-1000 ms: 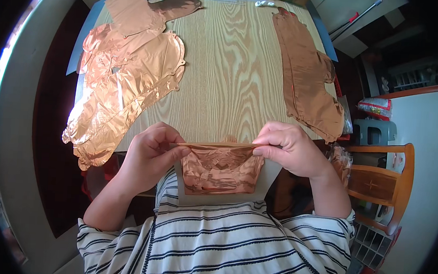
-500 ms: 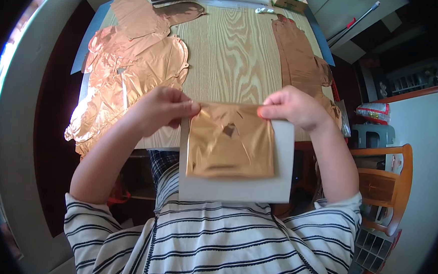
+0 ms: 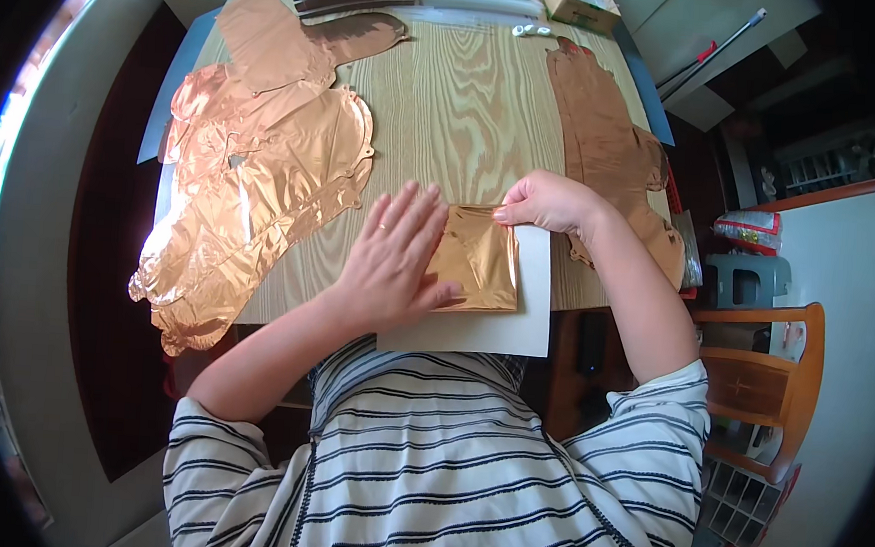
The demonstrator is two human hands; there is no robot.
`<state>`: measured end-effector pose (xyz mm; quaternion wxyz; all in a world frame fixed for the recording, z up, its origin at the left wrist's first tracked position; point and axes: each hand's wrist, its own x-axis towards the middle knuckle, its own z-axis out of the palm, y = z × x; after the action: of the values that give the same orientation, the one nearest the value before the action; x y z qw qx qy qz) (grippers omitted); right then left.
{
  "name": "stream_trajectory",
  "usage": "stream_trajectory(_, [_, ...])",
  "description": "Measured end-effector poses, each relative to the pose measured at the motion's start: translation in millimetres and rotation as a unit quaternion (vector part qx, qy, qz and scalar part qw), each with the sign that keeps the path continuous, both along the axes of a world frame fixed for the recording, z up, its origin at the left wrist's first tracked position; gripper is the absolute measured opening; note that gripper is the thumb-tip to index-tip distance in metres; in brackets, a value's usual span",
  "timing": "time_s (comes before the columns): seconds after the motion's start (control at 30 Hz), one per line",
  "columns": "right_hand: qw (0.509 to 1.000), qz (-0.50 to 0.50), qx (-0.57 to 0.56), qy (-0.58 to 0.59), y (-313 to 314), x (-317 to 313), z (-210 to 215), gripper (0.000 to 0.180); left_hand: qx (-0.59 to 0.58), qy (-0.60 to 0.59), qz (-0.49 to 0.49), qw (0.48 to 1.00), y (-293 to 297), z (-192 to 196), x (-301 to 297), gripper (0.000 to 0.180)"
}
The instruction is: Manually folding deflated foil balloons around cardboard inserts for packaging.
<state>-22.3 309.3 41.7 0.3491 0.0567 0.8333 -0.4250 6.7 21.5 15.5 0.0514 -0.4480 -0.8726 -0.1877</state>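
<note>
Pressing flat with open left hand on folded rose-gold foil square, right hand pinching its far right corner, over white card.

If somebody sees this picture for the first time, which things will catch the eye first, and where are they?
First, the folded copper foil piece at the near table edge, lying on a white card. The left hand presses flat on it while the right hand pinches its upper right corner. Next, the large crumpled foil balloon spread over the left of the wooden table, and a duller brown foil shape on the right.
</note>
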Motion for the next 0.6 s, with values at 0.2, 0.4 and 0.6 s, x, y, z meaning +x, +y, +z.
stream_trajectory(0.2, [0.979, 0.046, 0.188, 0.07, -9.9, 6.9, 17.3, 0.028, -0.02, -0.006, -0.032, 0.999, 0.9, -20.7, 8.1, 0.097])
stream_trajectory(0.4, [0.856, 0.051, 0.332, 0.392, -44.5, 51.7, 25.8, 0.04, -0.024, -0.008, -0.022, 0.999, 4.0, -15.8, 13.7, 0.096])
stream_trajectory(0.6, [0.871, 0.094, 0.218, 0.431, -105.4, 91.3, -24.1, 0.077, -0.035, 0.017, -0.031, 0.999, 2.8, -29.1, 11.6, 0.096])
